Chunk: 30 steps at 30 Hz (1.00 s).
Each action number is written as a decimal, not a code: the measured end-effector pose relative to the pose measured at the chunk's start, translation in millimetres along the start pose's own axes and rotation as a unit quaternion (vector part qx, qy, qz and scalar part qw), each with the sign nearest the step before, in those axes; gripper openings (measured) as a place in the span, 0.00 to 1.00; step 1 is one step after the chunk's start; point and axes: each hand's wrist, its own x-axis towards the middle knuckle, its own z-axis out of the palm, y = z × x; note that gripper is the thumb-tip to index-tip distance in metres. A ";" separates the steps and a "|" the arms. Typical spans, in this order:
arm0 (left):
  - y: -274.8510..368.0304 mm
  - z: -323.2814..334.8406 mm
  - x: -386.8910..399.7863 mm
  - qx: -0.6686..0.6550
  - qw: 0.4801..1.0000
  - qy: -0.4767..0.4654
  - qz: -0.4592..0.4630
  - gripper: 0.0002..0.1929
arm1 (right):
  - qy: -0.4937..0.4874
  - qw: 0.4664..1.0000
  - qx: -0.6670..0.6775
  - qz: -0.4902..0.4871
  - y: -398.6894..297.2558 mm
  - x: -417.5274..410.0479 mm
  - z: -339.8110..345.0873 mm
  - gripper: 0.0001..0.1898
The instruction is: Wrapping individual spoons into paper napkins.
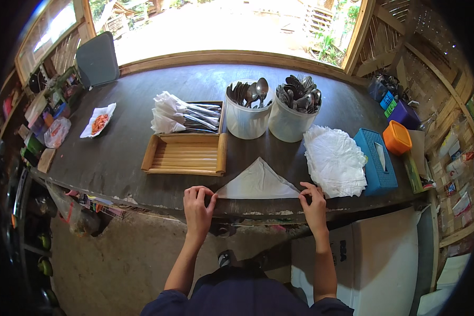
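Observation:
A white paper napkin (259, 181), folded into a triangle, lies on the dark tabletop with its point away from me. My left hand (198, 203) pinches its left corner between thumb and finger. At the opposite corner, my right hand (313, 199) pinches the paper the same way. Just right of that hand sits a stack of white napkins (333, 160). Beyond the triangle stand two pale plastic tubs, the left tub (247, 122) holding spoons (252, 93) and the right tub (292, 124) holding spoons and forks (300, 94).
An empty bamboo tray (185, 156) lies left of the napkin. Behind it, another tray (221, 118) holds napkin-wrapped cutlery (181, 114). A blue tissue box (373, 166) and an orange container (397, 137) stand right. Reddish food on white paper (98, 122) lies left. The table's worn front edge (252, 213) is near me.

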 end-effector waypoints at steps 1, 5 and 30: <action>-0.1 -1.2 -1.6 0.001 1.000 -0.012 0.003 0.09 | -0.001 1.000 0.001 0.000 -4.2 -2.0 1.0 0.18; 17.2 0.7 -8.0 -0.010 0.998 0.057 -0.002 0.17 | 0.064 0.991 -0.098 -0.069 -30.7 -15.2 14.0 0.18; 11.3 -47.0 -9.1 0.079 0.981 -0.172 0.040 0.22 | 0.085 0.978 -0.188 -0.035 -40.6 -46.4 3.5 0.12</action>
